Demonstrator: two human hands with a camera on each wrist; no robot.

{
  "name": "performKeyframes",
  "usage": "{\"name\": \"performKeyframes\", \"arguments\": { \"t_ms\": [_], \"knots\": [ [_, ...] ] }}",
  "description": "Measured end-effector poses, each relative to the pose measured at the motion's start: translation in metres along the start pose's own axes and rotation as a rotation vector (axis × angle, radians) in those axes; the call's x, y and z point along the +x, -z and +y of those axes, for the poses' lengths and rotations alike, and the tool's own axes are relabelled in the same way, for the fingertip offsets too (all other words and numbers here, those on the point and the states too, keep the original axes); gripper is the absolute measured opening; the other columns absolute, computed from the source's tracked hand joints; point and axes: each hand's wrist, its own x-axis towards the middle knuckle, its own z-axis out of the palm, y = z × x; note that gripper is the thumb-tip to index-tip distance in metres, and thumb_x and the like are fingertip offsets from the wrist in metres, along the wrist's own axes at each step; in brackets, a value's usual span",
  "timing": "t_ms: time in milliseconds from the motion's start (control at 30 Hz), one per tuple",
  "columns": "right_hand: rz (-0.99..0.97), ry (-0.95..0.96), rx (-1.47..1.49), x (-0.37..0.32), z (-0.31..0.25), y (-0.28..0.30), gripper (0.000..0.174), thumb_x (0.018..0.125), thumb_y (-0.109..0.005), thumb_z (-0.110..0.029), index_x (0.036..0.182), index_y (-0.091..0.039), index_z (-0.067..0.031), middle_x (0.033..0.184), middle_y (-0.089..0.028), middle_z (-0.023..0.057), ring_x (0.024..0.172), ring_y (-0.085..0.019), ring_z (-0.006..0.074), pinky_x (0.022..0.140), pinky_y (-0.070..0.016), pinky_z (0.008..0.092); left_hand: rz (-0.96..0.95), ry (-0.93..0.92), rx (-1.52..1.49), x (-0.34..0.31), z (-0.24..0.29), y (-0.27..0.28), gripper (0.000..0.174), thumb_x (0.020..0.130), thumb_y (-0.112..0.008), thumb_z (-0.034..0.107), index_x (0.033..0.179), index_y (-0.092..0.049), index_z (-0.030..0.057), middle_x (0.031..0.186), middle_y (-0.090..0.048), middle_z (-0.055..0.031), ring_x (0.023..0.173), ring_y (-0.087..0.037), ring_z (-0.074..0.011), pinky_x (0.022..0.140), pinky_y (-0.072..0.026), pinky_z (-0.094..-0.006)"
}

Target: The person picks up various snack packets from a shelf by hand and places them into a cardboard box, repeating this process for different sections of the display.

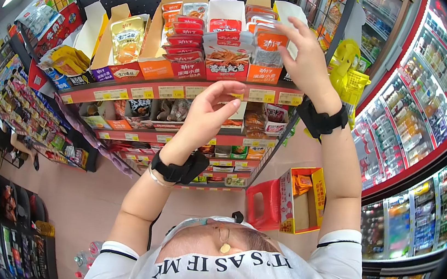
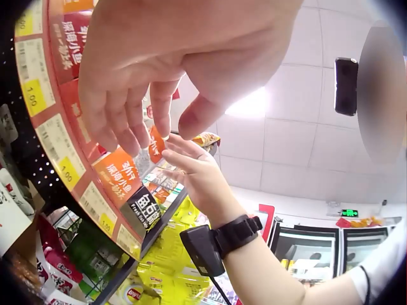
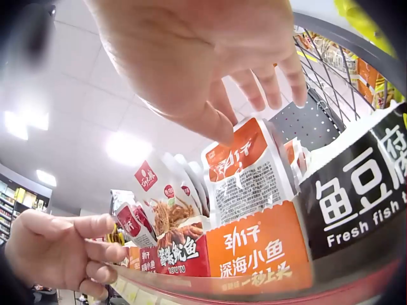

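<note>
My right hand (image 1: 308, 66) reaches over the right end of the top shelf with its fingers spread and bent a little. In the right wrist view its thumb is right at the top of an orange-and-white snack packet (image 3: 248, 181). That packet stands upright in an orange display box (image 3: 259, 248). A black display box (image 3: 356, 190) stands right beside it. My left hand (image 1: 210, 113) hovers in front of the shelf's price strip, palm turned inward and fingers loosely bent, holding nothing. Behind it are a red box of white pouches (image 1: 227, 54) and red packets (image 1: 186, 44).
More snack boxes line the top shelf (image 1: 157, 90), including one with a gold pouch (image 1: 127, 40). Yellow bags (image 1: 353, 88) hang at the right end. On the floor are a red basket (image 1: 263, 202) and a yellow carton (image 1: 312, 205). Drink coolers (image 1: 402, 116) stand at right.
</note>
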Motion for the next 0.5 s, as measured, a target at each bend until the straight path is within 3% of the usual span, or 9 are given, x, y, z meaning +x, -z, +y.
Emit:
{"name": "performKeyframes", "arguments": {
  "t_ms": [67,233,333,400,500],
  "knots": [
    [-0.091,-0.015,0.074,-0.002,0.003,0.002,0.039,0.075,-0.061,-0.006,0.114,-0.056,-0.0073,0.123,-0.049,0.0174,0.113,-0.048,0.0335,0.094,-0.041,0.0371,0.041,-0.063,0.045,0.013,0.004,-0.017,0.034,0.085,-0.057,0.008,0.118,-0.052,0.0026,0.112,-0.055,-0.0043,0.102,-0.052,-0.0131,0.086,-0.0444,-0.0288],
    [-0.099,-0.019,0.21,0.001,0.006,0.01,0.037,0.072,-0.063,-0.002,0.108,-0.055,-0.0043,0.118,-0.052,0.0167,0.109,-0.049,0.0338,0.091,-0.0422,0.0367,0.129,-0.144,0.304,0.035,-0.003,-0.044,0.053,0.083,-0.059,0.007,0.132,-0.04,0.007,0.131,-0.042,-0.0069,0.117,-0.042,-0.0171,0.09,-0.0446,-0.0293],
    [-0.102,-0.005,0.22,-0.001,0.006,0.008,0.037,0.07,-0.063,0.0,0.106,-0.055,-0.0037,0.115,-0.054,0.016,0.108,-0.05,0.0335,0.09,-0.0424,0.0377,0.24,-0.207,0.327,0.039,-0.005,-0.056,0.058,0.082,-0.059,0.006,0.135,-0.036,0.0066,0.133,-0.039,-0.0085,0.118,-0.042,-0.0186,0.091,-0.0444,-0.0303],
    [0.015,0.051,0.17,-0.004,0.006,0.003,0.039,0.069,-0.064,0.0,0.106,-0.055,-0.0033,0.114,-0.055,0.0154,0.108,-0.05,0.0326,0.09,-0.042,0.0387,0.289,-0.215,0.339,0.041,-0.009,-0.059,0.059,0.082,-0.059,0.006,0.136,-0.035,0.0062,0.134,-0.037,-0.0094,0.119,-0.041,-0.0189,0.091,-0.0442,-0.0306],
    [0.014,0.057,0.206,-0.006,0.007,-0.003,0.038,0.069,-0.065,-0.001,0.106,-0.056,-0.0034,0.112,-0.056,0.0147,0.107,-0.051,0.0318,0.09,-0.0416,0.0394,0.343,-0.212,0.361,0.04,-0.007,-0.061,0.061,0.081,-0.059,0.005,0.136,-0.033,0.0051,0.135,-0.035,-0.011,0.12,-0.04,-0.0191,0.091,-0.044,-0.0309]
  ]
}}
